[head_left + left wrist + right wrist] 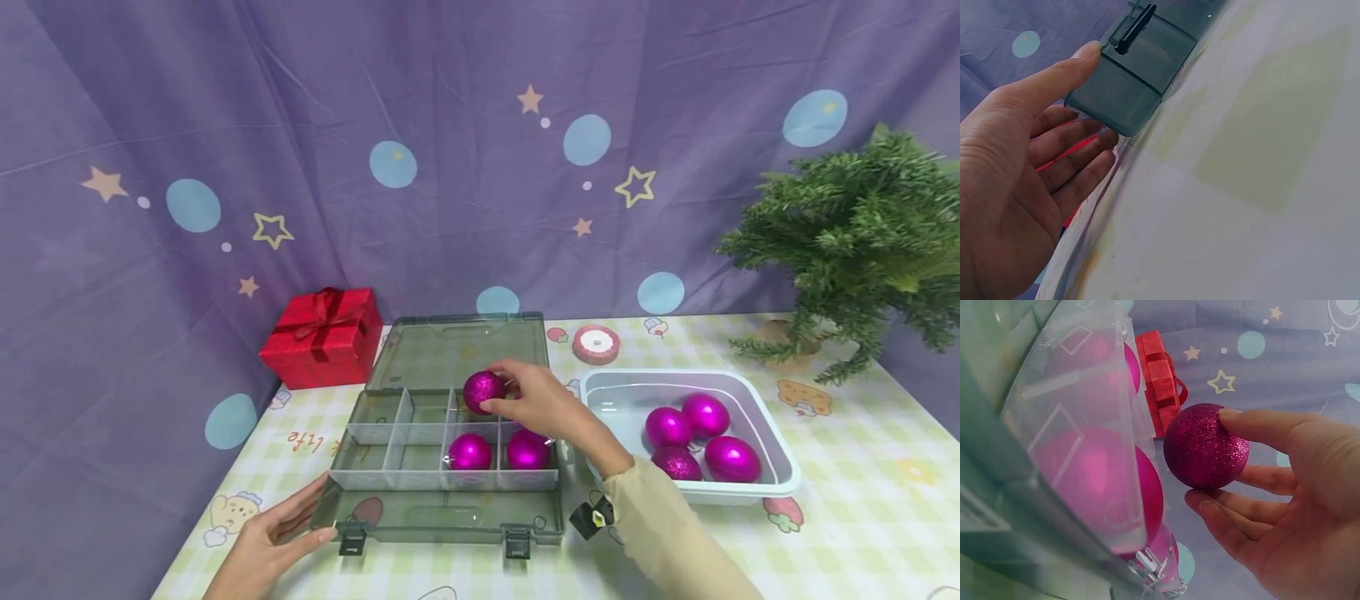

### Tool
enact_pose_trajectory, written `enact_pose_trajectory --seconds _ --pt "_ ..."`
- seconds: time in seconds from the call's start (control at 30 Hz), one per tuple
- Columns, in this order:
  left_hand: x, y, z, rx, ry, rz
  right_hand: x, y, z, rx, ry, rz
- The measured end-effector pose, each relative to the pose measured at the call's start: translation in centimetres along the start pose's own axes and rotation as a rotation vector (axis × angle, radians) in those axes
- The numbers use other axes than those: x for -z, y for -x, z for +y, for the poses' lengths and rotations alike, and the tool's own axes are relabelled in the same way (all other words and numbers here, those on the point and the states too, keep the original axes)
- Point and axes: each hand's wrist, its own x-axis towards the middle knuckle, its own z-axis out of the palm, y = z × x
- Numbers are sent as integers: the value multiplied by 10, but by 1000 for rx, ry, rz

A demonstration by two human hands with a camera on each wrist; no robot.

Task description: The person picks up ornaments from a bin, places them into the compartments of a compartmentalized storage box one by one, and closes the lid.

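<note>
My right hand [536, 400] pinches a glittery magenta Christmas bauble [483, 392] between thumb and fingers, over the back row of a grey see-through compartment box [450, 510]. In the right wrist view, the thumb lies on top of the glittery bauble [1207, 447] and fingers are under it. Two smooth magenta baubles [469, 452] sit in the front row's right compartments; another in the back right one is mostly hidden by my hand. My left hand [273, 533] holds the box's front left corner, the thumb [1082, 59] near a black latch [1135, 29].
Right of the box stands a white tub [783, 475] with several magenta baubles [705, 415]. A pink ribbon spool [596, 344] lies behind it. A red gift box [322, 342] is at the back left, a small artificial tree [847, 242] at the right. The box's lid [457, 350] leans back.
</note>
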Motion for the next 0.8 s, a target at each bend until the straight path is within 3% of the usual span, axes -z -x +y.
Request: enact_pose_trajectory --seconds 0.33,0.8 --pt "0 1 0 -19 -3 8 -3 -1 -3 -50 42 -15" --pt "0 0 0 4 -3 5 27 22 4 55 24 -2"
